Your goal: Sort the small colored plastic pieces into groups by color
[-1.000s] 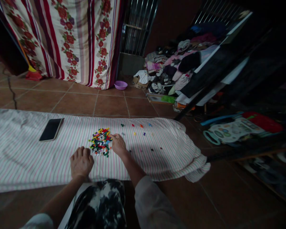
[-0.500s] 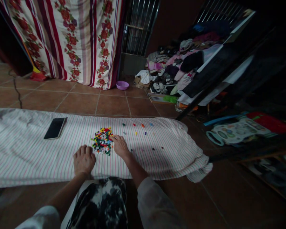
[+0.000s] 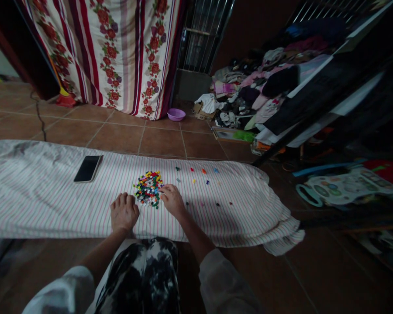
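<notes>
Small multicoloured bead-like pieces (image 3: 148, 187) lie in a loose pile on a striped cloth (image 3: 46, 192). My right hand (image 3: 173, 200) reaches the pile's right edge, thumb and fingertips drawn together among the pieces; whatever is between them is too small to make out. Resting on the cloth just left of and nearer than the pile, my left hand (image 3: 124, 211) lies palm down with its fingers loosely laid out, holding nothing visible. To the right of the pile, small pieces are set apart by colour in rows, among them red (image 3: 192, 169), orange (image 3: 203, 171), yellow (image 3: 194, 181) and dark blue (image 3: 207, 182).
A phone (image 3: 87, 169) lies on the cloth at the left. Beyond, on the tiled floor, stand a purple basin (image 3: 176, 114) and a heap of clothes (image 3: 249, 91) beside a floral curtain (image 3: 127, 56). At the right is a toy panel (image 3: 334, 187).
The whole view has shifted, so things appear farther right. My right hand stays at the pile's right edge with its fingertips slightly moved; my left hand keeps its place.
</notes>
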{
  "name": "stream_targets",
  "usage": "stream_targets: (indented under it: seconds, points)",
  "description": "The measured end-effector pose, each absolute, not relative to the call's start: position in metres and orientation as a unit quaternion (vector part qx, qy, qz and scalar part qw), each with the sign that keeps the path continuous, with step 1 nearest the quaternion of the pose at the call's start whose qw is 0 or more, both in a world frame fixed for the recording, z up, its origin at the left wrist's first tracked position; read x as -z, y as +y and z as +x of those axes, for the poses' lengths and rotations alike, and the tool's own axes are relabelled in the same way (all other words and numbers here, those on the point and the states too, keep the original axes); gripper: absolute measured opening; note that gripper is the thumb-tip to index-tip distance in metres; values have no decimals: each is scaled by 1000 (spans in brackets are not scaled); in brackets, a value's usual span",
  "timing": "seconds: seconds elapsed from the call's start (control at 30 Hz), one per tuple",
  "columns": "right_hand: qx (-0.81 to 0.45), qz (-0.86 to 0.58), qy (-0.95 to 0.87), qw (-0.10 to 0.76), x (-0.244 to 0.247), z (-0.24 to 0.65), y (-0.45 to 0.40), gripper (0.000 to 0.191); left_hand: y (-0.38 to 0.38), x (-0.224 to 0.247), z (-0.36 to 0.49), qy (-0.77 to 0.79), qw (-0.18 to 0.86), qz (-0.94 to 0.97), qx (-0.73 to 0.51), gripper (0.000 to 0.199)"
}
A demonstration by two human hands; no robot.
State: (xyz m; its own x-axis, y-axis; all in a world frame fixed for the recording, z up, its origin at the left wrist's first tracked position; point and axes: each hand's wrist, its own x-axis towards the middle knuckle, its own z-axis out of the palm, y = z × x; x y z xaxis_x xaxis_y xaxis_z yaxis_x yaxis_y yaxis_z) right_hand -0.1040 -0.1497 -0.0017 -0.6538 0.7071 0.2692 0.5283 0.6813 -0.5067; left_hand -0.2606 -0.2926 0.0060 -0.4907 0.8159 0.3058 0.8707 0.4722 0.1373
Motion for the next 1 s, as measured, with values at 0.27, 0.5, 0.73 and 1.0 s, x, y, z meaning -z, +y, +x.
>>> stream_targets:
  seconds: [0.27, 0.5, 0.73, 1.0]
  points:
    - [-158, -300, -930, 139, -10, -110, -163, 21, -293, -5, -261, -851, 105, -494, 142, 25]
    - [-141, -317, -935, 68, -20, -122, -157, 16, -292, -4, -261, -853, 108, -492, 136, 22]
    - [-154, -343, -925, 60, -23, -129, -157, 11, -292, -3, -262, -854, 115, -490, 133, 22]
    - [-215, -360, -892, 170, -15, -119, -160, 10, -292, -7, -260, -852, 114, -492, 138, 21]
